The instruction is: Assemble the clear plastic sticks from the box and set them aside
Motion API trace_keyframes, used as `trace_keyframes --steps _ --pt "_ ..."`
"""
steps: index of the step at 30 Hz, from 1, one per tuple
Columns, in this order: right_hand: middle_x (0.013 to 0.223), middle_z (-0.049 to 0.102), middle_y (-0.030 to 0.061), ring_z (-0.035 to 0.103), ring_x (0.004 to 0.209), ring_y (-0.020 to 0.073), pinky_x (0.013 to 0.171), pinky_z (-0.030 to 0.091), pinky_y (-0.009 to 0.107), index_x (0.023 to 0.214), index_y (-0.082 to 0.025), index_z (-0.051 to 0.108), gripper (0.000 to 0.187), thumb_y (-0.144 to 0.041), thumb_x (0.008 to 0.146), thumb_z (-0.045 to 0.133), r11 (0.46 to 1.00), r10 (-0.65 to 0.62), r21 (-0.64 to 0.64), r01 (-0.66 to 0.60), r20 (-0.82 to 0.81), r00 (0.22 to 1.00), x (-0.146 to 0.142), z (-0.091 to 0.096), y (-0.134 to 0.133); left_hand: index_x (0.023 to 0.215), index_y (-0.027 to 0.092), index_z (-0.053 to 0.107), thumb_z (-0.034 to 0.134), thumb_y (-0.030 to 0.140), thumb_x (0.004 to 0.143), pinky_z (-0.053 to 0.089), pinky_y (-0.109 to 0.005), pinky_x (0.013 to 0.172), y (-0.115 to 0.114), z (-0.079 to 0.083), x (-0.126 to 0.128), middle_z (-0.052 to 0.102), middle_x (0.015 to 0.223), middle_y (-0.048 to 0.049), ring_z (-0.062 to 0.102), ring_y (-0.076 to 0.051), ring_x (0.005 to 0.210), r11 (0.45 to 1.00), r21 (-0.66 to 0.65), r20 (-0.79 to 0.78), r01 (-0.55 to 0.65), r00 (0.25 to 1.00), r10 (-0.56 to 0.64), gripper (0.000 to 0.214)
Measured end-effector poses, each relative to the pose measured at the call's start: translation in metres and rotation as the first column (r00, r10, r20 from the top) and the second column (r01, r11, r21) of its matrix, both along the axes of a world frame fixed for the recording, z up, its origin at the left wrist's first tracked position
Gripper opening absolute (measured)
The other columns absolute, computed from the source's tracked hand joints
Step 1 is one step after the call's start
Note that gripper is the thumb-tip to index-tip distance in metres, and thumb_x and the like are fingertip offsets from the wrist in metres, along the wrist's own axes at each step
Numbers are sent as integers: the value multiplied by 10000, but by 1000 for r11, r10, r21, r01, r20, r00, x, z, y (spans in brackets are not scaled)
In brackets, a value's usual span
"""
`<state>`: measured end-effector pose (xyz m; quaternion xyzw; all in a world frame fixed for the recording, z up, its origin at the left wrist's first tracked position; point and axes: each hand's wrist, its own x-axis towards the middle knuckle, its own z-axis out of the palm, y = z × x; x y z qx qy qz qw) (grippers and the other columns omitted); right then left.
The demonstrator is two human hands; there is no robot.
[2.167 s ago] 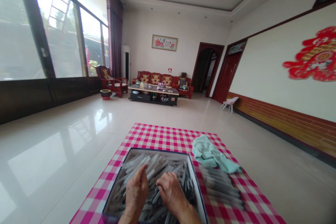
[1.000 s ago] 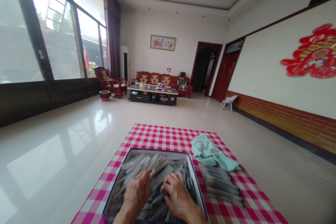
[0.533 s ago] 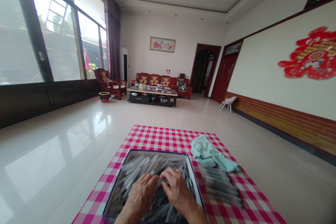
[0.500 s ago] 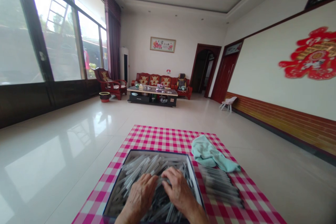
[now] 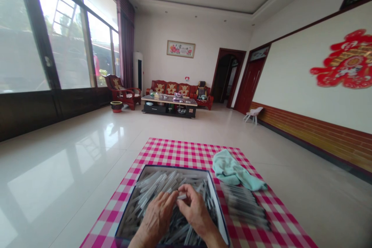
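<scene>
A dark-rimmed box (image 5: 218, 205) full of loose, clear plastic tubes (image 5: 158, 186), pen-like, lies below my hands. Over its middle, my left hand (image 5: 158, 212) is closed, its fingertips together near those of the other hand. My right hand (image 5: 195, 210) pinches a short whitish, clear tube (image 5: 182, 197) between thumb and forefinger. One end of that tube points at my left fingertips; whether they grip it too is hard to make out. Darker slim pieces lie among the tubes under my hands. Right of the box is a blurred row of slim, dark-ended sticks (image 5: 245, 207).
A pink-and-white checked cloth (image 5: 180, 151) covers the table. Behind the row lies a crumpled mint-green cloth (image 5: 232, 168). Farther off on the tiled floor stand a low coffee table (image 5: 168, 102), a red wooden sofa (image 5: 165, 87) and a small white chair (image 5: 254, 114).
My right hand has turned and its thumb and forefinger have opened out a little, so the pinched tube shows now. My left hand has shifted slightly right.
</scene>
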<state>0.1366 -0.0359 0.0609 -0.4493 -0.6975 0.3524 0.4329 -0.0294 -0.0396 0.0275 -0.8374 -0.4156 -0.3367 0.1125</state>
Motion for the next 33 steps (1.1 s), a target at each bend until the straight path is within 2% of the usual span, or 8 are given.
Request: trace_keyframes --steps 3,7,11,14,20,23,27,33 --pt "775 663 1 638 709 170 637 501 260 1036 -192 579 270 -162 767 586 998 -6 -56 5 -23 1000 -4 -13 -2 1281 163 442 340 89 882 527 -282 637 4 -6 -3 681 859 -63 656 -187 742 998 31 78 -46 996 44 418" --pt "799 660 7 624 780 171 748 469 272 755 -194 664 190 -47 660 591 996 39 69 -60 267 963 -3 -25 -10 1245 162 467 328 90 889 547 -265 650 7 -11 -5 674 815 -56 675 -175 747 993 47 124 -104 987 98 389" --pt "883 667 7 600 905 201 895 399 336 769 -224 702 167 -106 663 652 991 43 92 -100 484 874 -4 -30 -16 1142 161 524 337 173 938 552 -243 623 9 -13 -4 685 774 -53 688 -165 709 983 110 190 -148 974 125 277" --pt "913 661 6 586 928 202 906 379 335 784 -237 707 136 -152 686 668 991 50 76 -112 562 825 -6 -30 -16 1086 182 559 349 251 970 545 -220 601 9 -13 -4 694 756 -37 689 -147 667 982 87 223 -165 964 142 250" --pt "961 668 32 582 972 232 967 356 405 820 -227 695 133 -151 725 643 989 55 69 -132 655 754 -12 -26 -17 1187 174 541 318 281 989 535 -210 559 8 -12 -5 698 749 -36 692 -144 649 988 62 207 -142 970 126 317" --pt "990 673 56 585 1017 250 1045 306 444 866 -205 683 165 -121 737 623 988 46 76 -131 672 739 -13 -27 -20 1116 160 571 310 256 985 545 -235 571 8 -12 -4 686 726 -43 687 -156 641 987 45 211 -153 967 141 308" --pt "1051 666 74 562 1088 272 1086 260 465 918 -205 676 192 -106 779 587 982 -61 175 -78 673 737 -10 -31 -20 1047 163 581 315 235 978 556 -249 611 8 -13 -3 683 735 -50 687 -159 665 983 51 233 -175 959 158 284" --pt "886 656 35 592 898 240 882 404 407 797 -217 632 166 -73 787 551 956 -197 293 -2 648 736 7 -16 -8 1017 171 574 336 254 981 551 -238 588 9 -11 -3 679 731 -38 687 -157 656 984 77 255 -158 958 134 255"
